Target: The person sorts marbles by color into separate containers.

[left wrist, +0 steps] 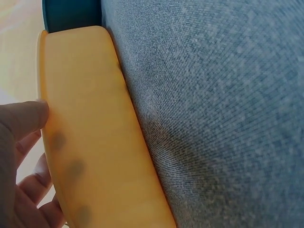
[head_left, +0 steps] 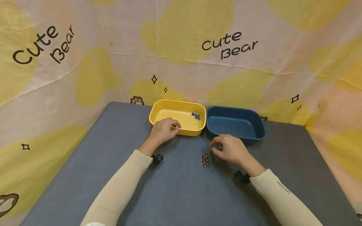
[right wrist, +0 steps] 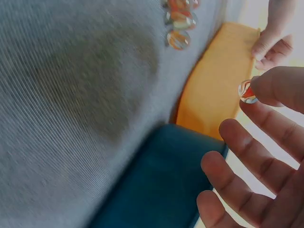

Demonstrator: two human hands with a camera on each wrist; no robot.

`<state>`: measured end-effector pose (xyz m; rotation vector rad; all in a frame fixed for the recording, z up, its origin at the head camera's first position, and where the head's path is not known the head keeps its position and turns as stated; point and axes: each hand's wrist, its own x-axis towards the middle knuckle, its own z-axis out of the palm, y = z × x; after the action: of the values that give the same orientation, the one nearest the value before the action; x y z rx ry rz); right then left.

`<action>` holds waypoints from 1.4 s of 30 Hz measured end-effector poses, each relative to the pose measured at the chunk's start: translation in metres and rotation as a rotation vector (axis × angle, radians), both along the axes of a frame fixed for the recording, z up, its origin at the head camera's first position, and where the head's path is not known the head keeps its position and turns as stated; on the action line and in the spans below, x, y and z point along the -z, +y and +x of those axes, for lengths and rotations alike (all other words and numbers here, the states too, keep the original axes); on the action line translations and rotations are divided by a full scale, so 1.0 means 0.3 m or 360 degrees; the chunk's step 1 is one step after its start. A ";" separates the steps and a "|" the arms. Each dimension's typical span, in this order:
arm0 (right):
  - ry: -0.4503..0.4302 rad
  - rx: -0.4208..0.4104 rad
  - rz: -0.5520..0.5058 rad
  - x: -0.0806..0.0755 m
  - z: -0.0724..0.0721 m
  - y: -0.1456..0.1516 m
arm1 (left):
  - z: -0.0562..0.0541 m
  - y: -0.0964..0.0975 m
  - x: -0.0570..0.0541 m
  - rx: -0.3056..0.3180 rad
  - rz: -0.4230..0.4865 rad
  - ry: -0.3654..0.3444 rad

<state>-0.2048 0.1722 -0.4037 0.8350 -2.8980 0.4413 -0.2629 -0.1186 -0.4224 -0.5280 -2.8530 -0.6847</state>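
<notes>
My right hand (head_left: 231, 148) pinches a clear glass marble with an orange and white swirl (right wrist: 247, 91) between thumb and index finger, the other fingers spread. It hovers over the table, just in front of the blue bin (right wrist: 159, 180). Left of it, several orange-swirled marbles (head_left: 205, 160) lie in a cluster on the table. With the thumb at the rim and the fingers inside, my left hand (head_left: 164, 130) holds the near wall of the yellow bin (left wrist: 90, 109). Several blue marbles (head_left: 196, 116) rest in that bin's right part.
Side by side at the back of the grey table (head_left: 175, 191) stand the two bins, close together. A patterned cloth (head_left: 181, 37) hangs behind them and along both sides. Each wrist wears a dark strap (head_left: 242, 177).
</notes>
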 end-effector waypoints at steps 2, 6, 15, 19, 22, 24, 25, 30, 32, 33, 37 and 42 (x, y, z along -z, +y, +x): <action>0.0016 -0.0012 0.0005 -0.011 -0.005 0.006 | 0.001 0.000 0.000 -0.0001 -0.0006 0.0005; 0.0078 -0.0031 0.0020 -0.042 -0.019 0.015 | 0.001 0.001 -0.002 -0.0008 -0.0018 0.0003; 0.0181 -0.0043 0.0009 -0.129 -0.055 0.040 | 0.004 0.000 -0.008 -0.0007 -0.0022 -0.0006; 0.0142 0.0010 0.0009 -0.155 -0.077 0.055 | 0.003 0.002 -0.009 -0.0022 -0.0018 -0.0008; 0.0115 0.0050 0.0023 -0.167 -0.094 0.068 | 0.003 0.004 -0.008 -0.0026 -0.0012 -0.0012; 0.0101 0.0072 0.0034 -0.172 -0.108 0.078 | 0.003 0.005 -0.008 -0.0032 -0.0013 -0.0020; 0.0095 0.0083 0.0038 -0.173 -0.115 0.084 | 0.003 0.006 -0.008 -0.0035 -0.0017 -0.0026; 0.0075 0.0139 0.0055 -0.163 -0.158 0.115 | 0.005 0.010 -0.009 -0.0052 -0.0039 -0.0051; 0.0064 0.0159 0.0053 -0.154 -0.176 0.127 | 0.005 0.011 -0.010 -0.0056 -0.0047 -0.0055; 0.0060 0.0166 0.0050 -0.149 -0.186 0.134 | 0.004 0.011 -0.011 -0.0057 -0.0049 -0.0055; 0.0034 0.0193 0.0056 -0.131 -0.223 0.155 | 0.003 0.013 -0.013 -0.0057 -0.0052 -0.0060; -0.0050 0.0216 0.0058 -0.109 -0.270 0.165 | 0.004 0.013 -0.014 -0.0066 -0.0061 -0.0068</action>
<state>-0.2860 0.2218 -0.3710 0.6359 -2.9758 0.3936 -0.2617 -0.1146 -0.4181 -0.4642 -2.9137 -0.6430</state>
